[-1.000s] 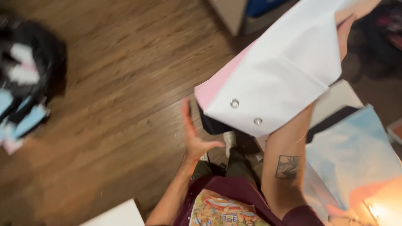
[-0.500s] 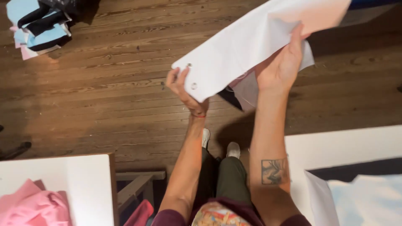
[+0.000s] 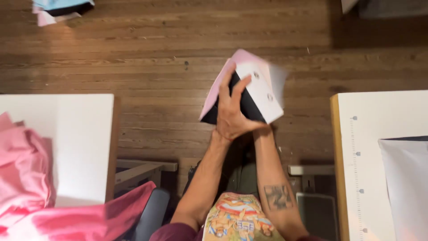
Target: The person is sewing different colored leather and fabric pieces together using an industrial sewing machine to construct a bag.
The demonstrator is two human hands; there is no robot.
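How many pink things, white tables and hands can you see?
Pink things: 2, the pink cloth on the left table and the folded pink, white and black piece held up.
White tables: 2, left table, right table.
Hands: 1 showing, left hand.
Total: 5

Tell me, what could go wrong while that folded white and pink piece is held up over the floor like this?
The folded fabric piece sits only between the left hand and the mostly hidden right hand, above the bare wooden floor; a loose grip could let it drop and pick up dirt. Its layers look uneven and blurred at the edge, so the fold may slip open. The metal snaps might also catch on the fingers.
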